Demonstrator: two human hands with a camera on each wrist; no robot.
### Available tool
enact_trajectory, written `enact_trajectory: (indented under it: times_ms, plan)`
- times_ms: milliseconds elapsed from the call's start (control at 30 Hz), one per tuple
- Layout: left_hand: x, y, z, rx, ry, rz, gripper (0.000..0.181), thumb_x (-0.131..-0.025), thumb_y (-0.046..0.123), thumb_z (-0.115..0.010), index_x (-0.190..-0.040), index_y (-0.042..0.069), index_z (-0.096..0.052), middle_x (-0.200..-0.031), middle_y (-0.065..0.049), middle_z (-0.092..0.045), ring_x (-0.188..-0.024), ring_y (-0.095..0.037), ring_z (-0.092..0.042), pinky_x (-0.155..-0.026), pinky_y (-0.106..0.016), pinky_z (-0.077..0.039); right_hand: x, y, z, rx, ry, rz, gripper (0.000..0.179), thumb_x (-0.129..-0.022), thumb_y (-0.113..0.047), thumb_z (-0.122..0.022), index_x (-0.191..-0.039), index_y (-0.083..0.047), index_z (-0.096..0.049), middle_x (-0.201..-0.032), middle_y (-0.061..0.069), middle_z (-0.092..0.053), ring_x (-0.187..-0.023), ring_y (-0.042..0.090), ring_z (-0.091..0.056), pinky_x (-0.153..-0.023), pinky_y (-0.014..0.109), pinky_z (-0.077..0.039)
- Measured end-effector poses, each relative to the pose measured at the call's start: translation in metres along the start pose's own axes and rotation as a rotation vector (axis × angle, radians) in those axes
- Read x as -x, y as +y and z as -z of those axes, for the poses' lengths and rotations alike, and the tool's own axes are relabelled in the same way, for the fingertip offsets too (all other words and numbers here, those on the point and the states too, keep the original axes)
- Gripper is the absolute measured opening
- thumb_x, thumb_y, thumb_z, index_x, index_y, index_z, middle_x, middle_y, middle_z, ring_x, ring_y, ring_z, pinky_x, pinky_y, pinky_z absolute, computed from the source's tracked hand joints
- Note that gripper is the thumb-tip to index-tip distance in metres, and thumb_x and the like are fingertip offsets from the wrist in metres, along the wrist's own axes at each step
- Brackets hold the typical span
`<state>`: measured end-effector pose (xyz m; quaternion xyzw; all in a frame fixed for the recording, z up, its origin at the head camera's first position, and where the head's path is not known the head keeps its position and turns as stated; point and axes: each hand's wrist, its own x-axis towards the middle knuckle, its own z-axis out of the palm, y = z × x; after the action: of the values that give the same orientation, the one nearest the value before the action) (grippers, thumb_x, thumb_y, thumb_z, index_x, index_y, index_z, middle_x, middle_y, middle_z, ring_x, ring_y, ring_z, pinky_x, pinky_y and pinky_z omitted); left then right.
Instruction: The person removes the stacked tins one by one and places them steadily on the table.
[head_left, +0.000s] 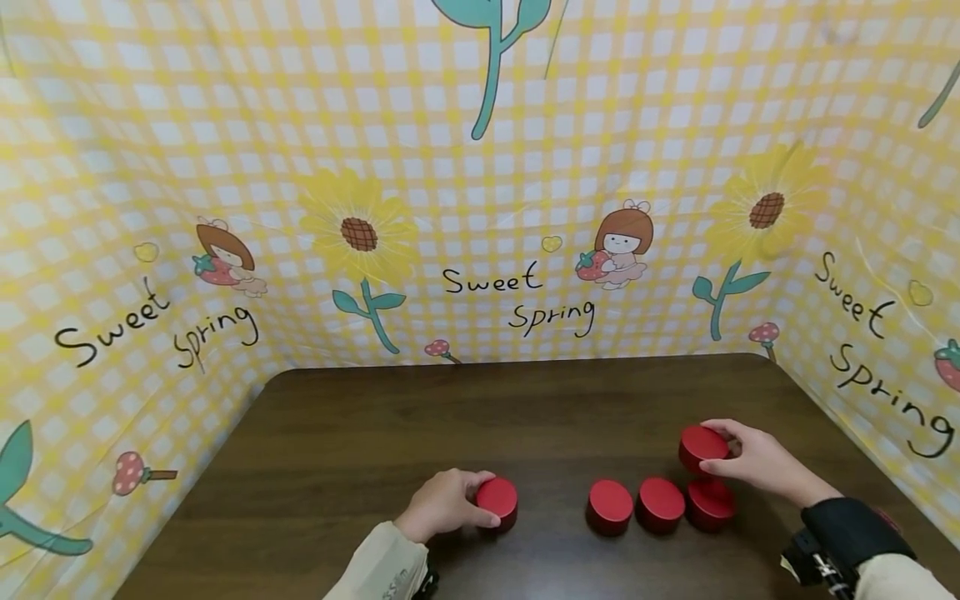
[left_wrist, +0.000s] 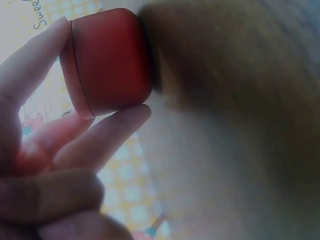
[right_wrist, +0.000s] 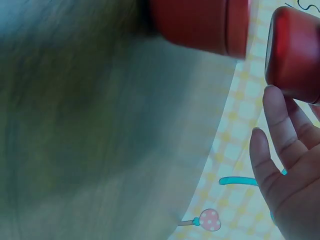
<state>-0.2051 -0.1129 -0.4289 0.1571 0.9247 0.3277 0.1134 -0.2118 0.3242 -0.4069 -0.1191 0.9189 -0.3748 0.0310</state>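
My left hand (head_left: pixel 447 504) grips a red round lidded tin (head_left: pixel 498 502) by its sides, thumb on one side and fingers on the other. In the left wrist view this tin (left_wrist: pixel 107 62) shows a thin lid seam, and its base is against the dark tabletop. My right hand (head_left: pixel 761 458) holds another red tin (head_left: pixel 702 447) between thumb and fingers. That one is raised off the table and overlaps the top of the rightmost standing tin (head_left: pixel 711 507) in the head view. In the right wrist view the held tin (right_wrist: pixel 295 55) is cut off by the frame edge.
Two more red tins, a middle one (head_left: pixel 661 504) and a left one (head_left: pixel 610 507), stand in a row beside the rightmost tin on the dark wooden table (head_left: pixel 450 417). A yellow checked cloth (head_left: pixel 480 167) with printed flowers hangs behind the table and along both sides.
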Motion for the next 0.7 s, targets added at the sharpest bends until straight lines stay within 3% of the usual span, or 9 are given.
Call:
enact_trajectory:
  times_ms: [233, 400, 700]
  plan:
    - [0.001, 0.000, 0.000, -0.021, 0.005, 0.010, 0.060, -0.071, 0.028, -0.084, -0.125, 0.012, -0.065, -0.094, -0.001, -0.072, -0.073, -0.009, -0.055, -0.059, -0.030, -0.042, 0.009, 0.008, 0.008, 0.026, 0.013, -0.025, 0.062, -0.084, -0.021, -0.073, -0.127, 0.014, -0.045, -0.102, 0.014, -0.060, -0.081, 0.020, -0.061, -0.062, 0.029, -0.049]
    - [0.001, 0.001, 0.001, -0.031, 0.003, 0.028, 0.060, -0.071, 0.028, -0.084, -0.126, 0.012, -0.065, -0.097, -0.003, -0.072, -0.074, -0.010, -0.056, -0.059, -0.031, -0.042, 0.017, 0.015, 0.017, 0.039, 0.044, -0.044, 0.061, -0.086, -0.020, -0.071, -0.127, 0.015, -0.044, -0.101, 0.015, -0.061, -0.077, 0.011, -0.060, -0.062, 0.028, -0.047]
    - [0.001, 0.001, 0.000, -0.037, 0.014, 0.004, 0.060, -0.069, 0.028, -0.084, -0.124, 0.011, -0.066, -0.093, -0.001, -0.072, -0.071, -0.008, -0.054, -0.058, -0.029, -0.041, 0.036, 0.030, 0.027, 0.048, 0.063, -0.074, 0.060, -0.087, -0.018, -0.070, -0.127, 0.017, -0.043, -0.103, 0.017, -0.063, -0.075, 0.000, -0.057, -0.061, 0.027, -0.046]
